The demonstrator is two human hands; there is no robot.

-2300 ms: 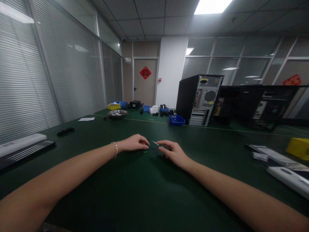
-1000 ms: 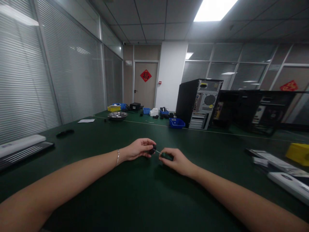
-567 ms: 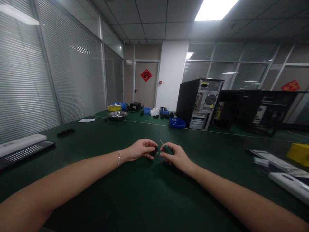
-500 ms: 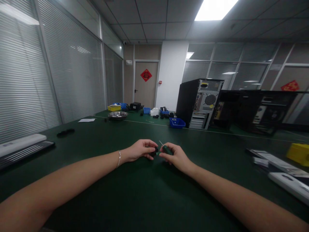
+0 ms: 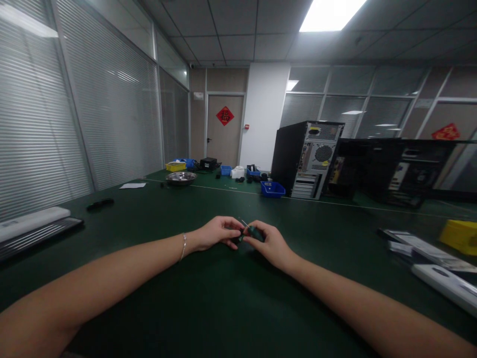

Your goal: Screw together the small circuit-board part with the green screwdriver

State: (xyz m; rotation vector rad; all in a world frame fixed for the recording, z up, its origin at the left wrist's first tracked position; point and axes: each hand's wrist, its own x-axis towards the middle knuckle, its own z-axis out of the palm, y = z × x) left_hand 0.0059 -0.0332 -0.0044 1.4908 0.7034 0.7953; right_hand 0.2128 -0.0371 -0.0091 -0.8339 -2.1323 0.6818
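Above the middle of the green table (image 5: 208,298), my left hand (image 5: 219,232) is closed around a small black part (image 5: 237,238), mostly covered by the fingers; a bit of green shows at its edge. My right hand (image 5: 269,242) grips a screwdriver (image 5: 255,232) with a dark green handle, its thin metal shaft slanting up and left. Both hands are close together, with the fingertips at the small part. Whether the right fingers also touch that part, I cannot tell.
A computer tower (image 5: 307,159) stands at the back right, beside a blue bin (image 5: 273,189). A metal bowl (image 5: 181,179) sits at the back left. White panels (image 5: 443,283) and a yellow box (image 5: 459,236) lie at right; a white case (image 5: 33,222) lies at left.
My right hand has shifted slightly left with the screwdriver, bringing it nearer my left hand. The black part sits lower and is more hidden by the fingers.
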